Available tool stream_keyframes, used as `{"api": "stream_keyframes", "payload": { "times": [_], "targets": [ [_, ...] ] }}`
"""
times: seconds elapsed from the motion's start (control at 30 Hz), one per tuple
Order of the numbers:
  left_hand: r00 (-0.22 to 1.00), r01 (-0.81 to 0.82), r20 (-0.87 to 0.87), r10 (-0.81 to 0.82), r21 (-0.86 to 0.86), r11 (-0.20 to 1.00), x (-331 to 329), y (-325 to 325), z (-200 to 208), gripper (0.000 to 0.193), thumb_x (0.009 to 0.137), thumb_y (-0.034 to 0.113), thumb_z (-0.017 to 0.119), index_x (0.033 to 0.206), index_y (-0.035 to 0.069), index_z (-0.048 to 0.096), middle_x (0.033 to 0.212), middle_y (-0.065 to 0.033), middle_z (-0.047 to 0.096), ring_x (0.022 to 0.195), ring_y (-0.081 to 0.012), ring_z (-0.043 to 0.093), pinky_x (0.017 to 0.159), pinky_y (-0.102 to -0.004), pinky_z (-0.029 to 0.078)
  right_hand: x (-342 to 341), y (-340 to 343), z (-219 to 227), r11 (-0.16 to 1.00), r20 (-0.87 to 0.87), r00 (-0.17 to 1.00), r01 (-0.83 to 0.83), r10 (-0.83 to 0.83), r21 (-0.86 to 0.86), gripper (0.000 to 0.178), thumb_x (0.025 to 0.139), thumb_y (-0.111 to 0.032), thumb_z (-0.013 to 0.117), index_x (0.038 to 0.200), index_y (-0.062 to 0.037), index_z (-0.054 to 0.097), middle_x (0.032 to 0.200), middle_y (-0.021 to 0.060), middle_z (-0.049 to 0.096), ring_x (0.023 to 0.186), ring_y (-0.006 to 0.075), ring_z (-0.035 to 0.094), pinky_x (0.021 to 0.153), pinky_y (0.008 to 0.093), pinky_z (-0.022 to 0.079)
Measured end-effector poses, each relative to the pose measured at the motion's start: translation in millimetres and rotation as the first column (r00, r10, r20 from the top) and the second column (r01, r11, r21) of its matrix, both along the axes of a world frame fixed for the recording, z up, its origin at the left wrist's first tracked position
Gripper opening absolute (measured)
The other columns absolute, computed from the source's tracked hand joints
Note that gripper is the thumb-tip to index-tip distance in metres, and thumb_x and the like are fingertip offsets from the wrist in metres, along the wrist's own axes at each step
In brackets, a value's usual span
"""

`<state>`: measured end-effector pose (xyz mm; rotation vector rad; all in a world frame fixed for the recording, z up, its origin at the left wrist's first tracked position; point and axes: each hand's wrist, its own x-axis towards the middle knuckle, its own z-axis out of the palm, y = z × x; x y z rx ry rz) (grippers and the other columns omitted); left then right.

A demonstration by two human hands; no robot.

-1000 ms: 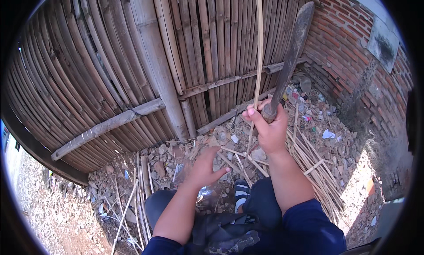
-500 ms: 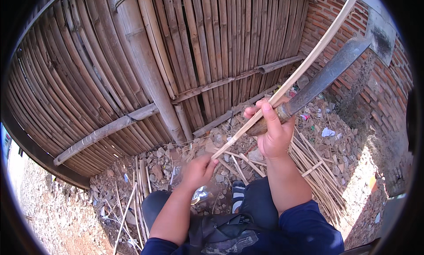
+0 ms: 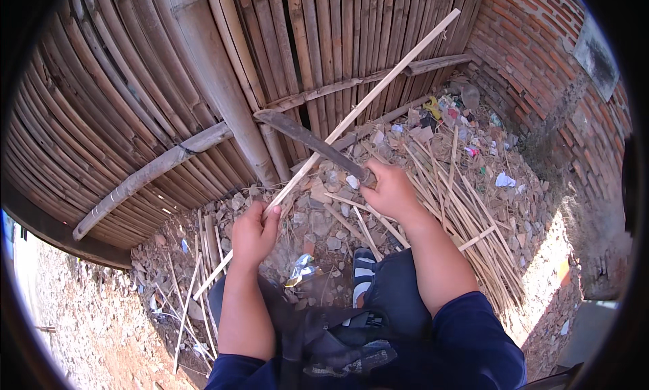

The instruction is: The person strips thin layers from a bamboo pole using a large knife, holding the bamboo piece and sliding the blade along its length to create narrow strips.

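A long pale bamboo strip slants from beside my left knee up to the far right. My left hand is closed round its lower part, the thumb lying along it. My right hand grips the handle of a machete. The dark blade points up and to the left and crosses the strip beyond my left hand. Blade and strip overlap in the view; whether they press together I cannot tell. Most of the machete's handle is hidden in my right fist.
To the right lies a pile of bamboo strips on rubble; a few thinner sticks lie at the left. A bamboo slat wall stands ahead, a brick wall at the right. Crumpled foil lies between my feet.
My right hand has let go of the strip and moved down, swinging the machete's blade from upper right to upper left across it. My left hand has shifted left and up with the strip.
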<state>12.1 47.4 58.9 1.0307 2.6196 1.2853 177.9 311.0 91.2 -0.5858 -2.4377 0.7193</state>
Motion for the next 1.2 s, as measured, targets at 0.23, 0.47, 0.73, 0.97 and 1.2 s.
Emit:
{"api": "stream_keyframes", "payload": {
  "times": [0.23,0.47,0.73,0.97,1.2],
  "targets": [
    [0.999,0.037,-0.022,-0.038,-0.021,0.999,-5.8,-8.6,4.2,0.033,0.099,0.034,0.067,0.09,0.003,0.065,0.069,-0.0182,0.065,0.067,-0.042,0.066,0.062,-0.0482,0.05,-21.9,-11.4,-13.4,0.984,0.216,0.964,-0.171,0.155,0.057,0.029,0.076,-0.017,0.074,0.102,-0.009,0.066,0.079,0.0206,0.068,0.079,0.0427,0.068,0.069,0.0511,0.052],
    [1.0,-0.002,-0.015,0.001,-0.051,0.999,-9.9,-22.2,6.4,0.035,0.098,0.036,0.068,0.088,0.003,0.064,0.067,-0.0208,0.064,0.068,-0.0443,0.066,0.064,-0.0519,0.05,-29.0,-43.5,21.0,0.984,0.43,0.902,-0.116,0.046,0.138,0.036,0.076,-0.02,0.072,0.111,-0.0123,0.07,0.09,0.0206,0.073,0.09,0.0425,0.07,0.079,0.0536,0.056],
    [0.998,0.024,-0.056,-0.031,-0.129,0.991,-3.5,-20.6,10.6,0.035,0.098,0.036,0.067,0.086,0.004,0.065,0.069,-0.0208,0.066,0.071,-0.0446,0.066,0.065,-0.0529,0.051,-23.9,-19.1,11.2,0.999,0.35,0.936,0.043,-0.038,-0.006,0.039,0.078,-0.02,0.073,0.116,-0.0129,0.071,0.085,0.0209,0.072,0.087,0.0403,0.071,0.078,0.0515,0.055],
    [0.995,0.04,-0.087,-0.053,-0.146,0.988,1.3,-17.6,10.2,0.035,0.098,0.037,0.067,0.087,0.004,0.066,0.071,-0.0208,0.067,0.073,-0.0441,0.067,0.065,-0.0531,0.051,-24.9,-11.9,-6.0,1.0,0.375,0.927,0.003,-0.006,0.009,0.038,0.078,-0.019,0.072,0.115,-0.0118,0.071,0.095,0.0205,0.074,0.094,0.0413,0.07,0.082,0.0519,0.056],
    [0.999,0.021,-0.046,-0.028,-0.148,0.989,6.6,-9.5,9.7,0.038,0.097,0.039,0.068,0.084,0.004,0.066,0.069,-0.0197,0.066,0.07,-0.0436,0.067,0.064,-0.0508,0.051,-14.8,3.9,-11.3,0.995,0.262,0.964,0.067,-0.044,-0.08,0.043,0.078,-0.018,0.071,0.12,-0.0077,0.07,0.091,0.0217,0.073,0.09,0.0407,0.071,0.08,0.0488,0.055]
  ]
}}
